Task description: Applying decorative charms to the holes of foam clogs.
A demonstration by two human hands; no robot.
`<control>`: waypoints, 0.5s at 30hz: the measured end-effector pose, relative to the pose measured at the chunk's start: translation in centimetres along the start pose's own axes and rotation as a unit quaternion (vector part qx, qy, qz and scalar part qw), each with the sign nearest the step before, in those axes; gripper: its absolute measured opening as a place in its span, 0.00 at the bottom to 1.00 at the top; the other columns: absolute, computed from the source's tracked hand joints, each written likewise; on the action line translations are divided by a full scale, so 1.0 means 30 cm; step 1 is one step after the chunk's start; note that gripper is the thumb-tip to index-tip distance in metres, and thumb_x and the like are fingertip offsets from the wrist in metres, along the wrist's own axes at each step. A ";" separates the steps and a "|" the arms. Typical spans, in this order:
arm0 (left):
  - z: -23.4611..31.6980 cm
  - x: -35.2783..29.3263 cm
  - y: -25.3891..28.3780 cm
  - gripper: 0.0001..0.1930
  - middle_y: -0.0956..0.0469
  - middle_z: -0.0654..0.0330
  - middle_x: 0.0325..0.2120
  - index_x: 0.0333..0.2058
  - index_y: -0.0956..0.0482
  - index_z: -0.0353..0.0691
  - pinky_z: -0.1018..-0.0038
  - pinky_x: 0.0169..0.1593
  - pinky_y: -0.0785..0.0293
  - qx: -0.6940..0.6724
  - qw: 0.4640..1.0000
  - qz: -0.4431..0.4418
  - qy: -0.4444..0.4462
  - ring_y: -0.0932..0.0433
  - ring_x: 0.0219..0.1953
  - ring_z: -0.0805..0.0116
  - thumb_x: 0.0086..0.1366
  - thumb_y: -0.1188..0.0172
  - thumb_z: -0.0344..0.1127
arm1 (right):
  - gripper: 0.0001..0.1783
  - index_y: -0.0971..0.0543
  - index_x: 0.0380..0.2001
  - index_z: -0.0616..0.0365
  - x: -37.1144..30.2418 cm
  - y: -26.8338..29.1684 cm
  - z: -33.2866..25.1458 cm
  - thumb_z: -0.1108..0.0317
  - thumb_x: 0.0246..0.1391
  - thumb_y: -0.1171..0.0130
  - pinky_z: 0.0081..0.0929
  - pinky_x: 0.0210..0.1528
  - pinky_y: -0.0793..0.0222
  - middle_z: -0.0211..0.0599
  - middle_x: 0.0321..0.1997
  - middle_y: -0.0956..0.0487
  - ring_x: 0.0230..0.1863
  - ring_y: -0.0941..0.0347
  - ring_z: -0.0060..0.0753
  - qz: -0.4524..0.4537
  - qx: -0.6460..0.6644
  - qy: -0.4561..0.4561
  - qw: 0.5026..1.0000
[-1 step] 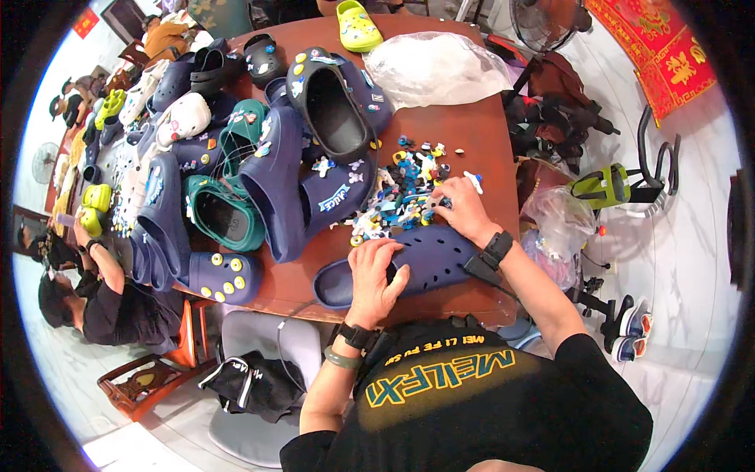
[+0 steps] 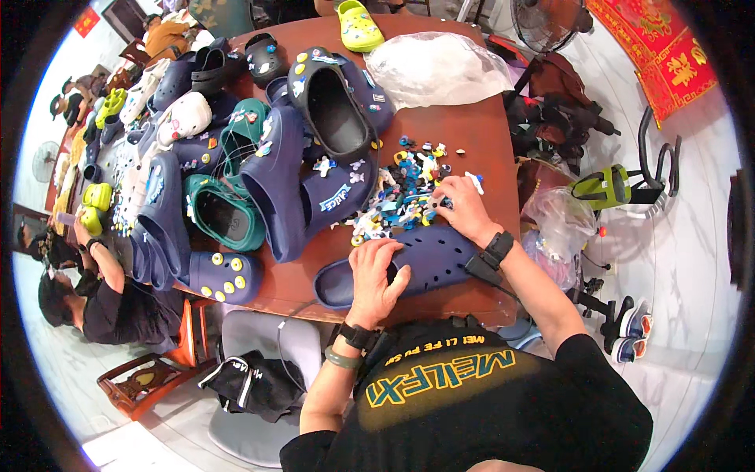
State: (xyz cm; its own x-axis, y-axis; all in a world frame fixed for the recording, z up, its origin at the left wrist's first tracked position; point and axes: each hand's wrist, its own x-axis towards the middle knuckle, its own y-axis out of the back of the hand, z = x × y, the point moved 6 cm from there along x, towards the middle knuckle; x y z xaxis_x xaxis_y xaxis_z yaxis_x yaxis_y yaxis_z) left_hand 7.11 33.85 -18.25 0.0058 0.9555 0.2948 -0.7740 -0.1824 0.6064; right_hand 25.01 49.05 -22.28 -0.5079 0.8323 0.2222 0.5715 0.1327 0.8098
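One brown table (image 2: pixel 456 126), pale floor (image 2: pixel 676 370); left fingers (image 2: pixel 373 250) apart, right fingers (image 2: pixel 450 189) around dark charm (image 2: pixel 446 203).

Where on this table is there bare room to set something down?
The largest bare patch of the brown table lies between the translucent plastic bag and the shoe-charm pile. A smaller one lies between the navy clog at the left hand and the clog with yellow charms. Piled clogs crowd the left side.
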 end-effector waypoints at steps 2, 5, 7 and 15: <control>0.005 -0.003 -0.002 0.23 0.27 0.54 0.46 0.49 0.27 0.39 0.59 0.59 0.44 -0.004 1.000 0.002 0.000 0.32 0.52 0.54 0.57 0.41 0.43 | 0.12 0.21 0.35 0.50 -0.005 0.007 0.004 0.70 0.43 0.34 0.38 0.52 0.39 0.34 0.42 0.23 0.46 0.32 0.42 0.035 -0.008 0.034 0.999; -0.044 -0.027 0.009 0.25 0.27 0.51 0.46 0.54 0.32 0.34 0.60 0.60 0.43 -0.041 0.993 0.071 0.089 0.32 0.51 0.53 0.59 0.42 0.38 | 0.14 0.22 0.35 0.50 -0.006 -0.002 0.003 0.70 0.42 0.33 0.39 0.55 0.41 0.33 0.44 0.24 0.49 0.33 0.42 -0.013 -0.011 0.014 1.000; -0.051 -0.023 0.015 0.23 0.26 0.52 0.45 0.55 0.32 0.34 0.60 0.61 0.44 -0.047 0.989 0.088 0.110 0.32 0.51 0.53 0.62 0.45 0.35 | 0.17 0.24 0.36 0.49 -0.007 -0.001 0.002 0.71 0.40 0.33 0.40 0.56 0.42 0.32 0.45 0.25 0.52 0.34 0.42 -0.008 -0.011 0.024 1.000; -0.055 -0.023 0.007 0.21 0.25 0.54 0.45 0.54 0.31 0.35 0.61 0.61 0.44 -0.030 0.991 0.077 0.104 0.32 0.51 0.55 0.64 0.46 0.36 | 0.17 0.27 0.38 0.52 -0.020 0.022 -0.099 0.74 0.42 0.37 0.41 0.56 0.43 0.34 0.43 0.27 0.52 0.35 0.41 0.017 -0.123 0.143 0.982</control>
State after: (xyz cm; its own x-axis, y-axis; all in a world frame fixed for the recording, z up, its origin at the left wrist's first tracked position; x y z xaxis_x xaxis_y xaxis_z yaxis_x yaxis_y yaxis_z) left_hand 5.91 33.53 -19.55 -0.2410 0.9457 0.2182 -0.7919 -0.3216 0.5191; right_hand 23.79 47.04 -20.27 -0.6715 0.6447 0.3653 0.4352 -0.0559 0.8986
